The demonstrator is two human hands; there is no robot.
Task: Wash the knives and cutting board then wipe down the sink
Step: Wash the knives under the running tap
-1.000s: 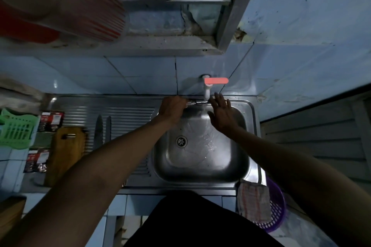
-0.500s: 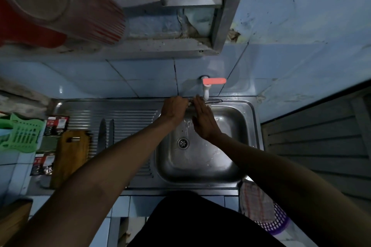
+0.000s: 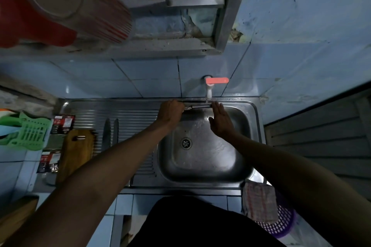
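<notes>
Over the back of the steel sink (image 3: pixel 202 170), my left hand (image 3: pixel 170 113) grips the handle of a knife (image 3: pixel 197 107) held level under the white tap (image 3: pixel 208 90) with its pink lever. My right hand (image 3: pixel 219 120) has straight fingers laid against the blade near its tip. Two more knives (image 3: pixel 110 132) lie side by side on the ribbed drainboard (image 3: pixel 124 114). A wooden cutting board (image 3: pixel 75 152) lies left of them on the drainboard's edge.
A green plastic rack (image 3: pixel 26 132) and some packets (image 3: pixel 62 123) sit at the far left. A checked cloth (image 3: pixel 259 202) hangs over a purple basket (image 3: pixel 281 224) at the sink's front right corner. A ledge with a red container (image 3: pixel 50 10) overhangs the back wall.
My right hand slid left along the blade toward my left hand, then back right toward the tip under the tap. My left hand kept its grip on the handle.
</notes>
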